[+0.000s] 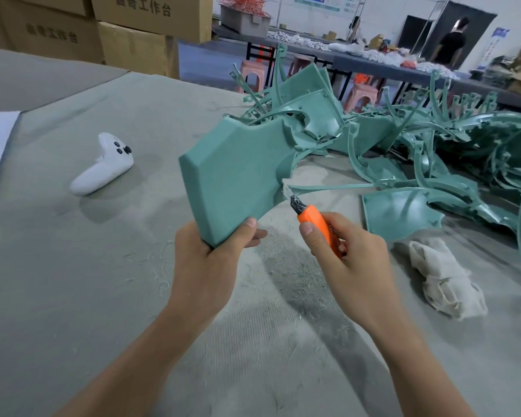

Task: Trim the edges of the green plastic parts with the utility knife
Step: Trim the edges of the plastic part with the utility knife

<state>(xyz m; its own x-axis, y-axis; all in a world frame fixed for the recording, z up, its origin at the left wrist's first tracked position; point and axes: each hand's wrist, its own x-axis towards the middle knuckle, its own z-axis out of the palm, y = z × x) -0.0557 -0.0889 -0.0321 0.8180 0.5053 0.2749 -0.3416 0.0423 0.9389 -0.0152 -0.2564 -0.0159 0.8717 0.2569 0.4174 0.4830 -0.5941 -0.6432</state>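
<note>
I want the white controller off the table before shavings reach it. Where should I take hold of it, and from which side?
Take the white controller by its long handle, which points toward the near left, coming down from above with fingers across its width. That end looks slim and smooth; the wider far end carries the buttons, best left untouched.

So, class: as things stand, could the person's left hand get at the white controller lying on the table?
Probably not yet: the left hand holds the green plastic part, so its grip is taken. Nothing stands between it and the white controller, so once freed the way looks open.
</note>
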